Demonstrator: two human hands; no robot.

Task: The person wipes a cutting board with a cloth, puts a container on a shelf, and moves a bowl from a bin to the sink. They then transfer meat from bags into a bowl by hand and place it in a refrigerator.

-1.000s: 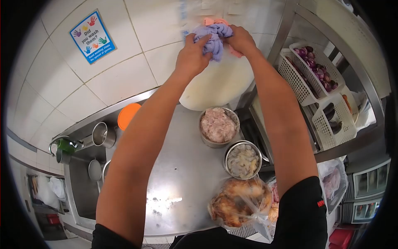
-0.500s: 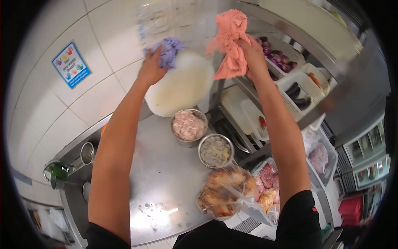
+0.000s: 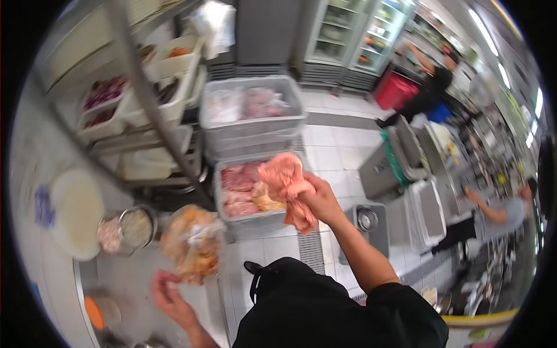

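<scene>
In my right hand (image 3: 318, 199) I grip a bunched pink cloth (image 3: 285, 180), held over the floor beside a grey bin of packed meat (image 3: 241, 187). My left hand (image 3: 169, 293) is over the steel counter (image 3: 125, 284), its fingers slightly blurred and apart, with nothing in them. Just beyond it lies a clear plastic bag of browned food (image 3: 192, 243). Two steel bowls stand further left, one with pink minced meat (image 3: 109, 234), one with pale pieces (image 3: 136, 228). A purple cloth (image 3: 44, 206) is by the wall, next to a round white board (image 3: 76, 214).
A metal rack (image 3: 145, 95) with vegetable trays stands at the upper left. Stacked grey bins (image 3: 252, 130) are beside it. A lidded trash bin (image 3: 386, 165) and a low grey tub (image 3: 377, 232) are on the right. Two people work there, one in black (image 3: 436, 87), one in grey (image 3: 502, 223).
The view has swung right towards the room. My left hand has let go of the purple cloth and come down over the counter. The pink cloth is still in my right hand, now lower.
</scene>
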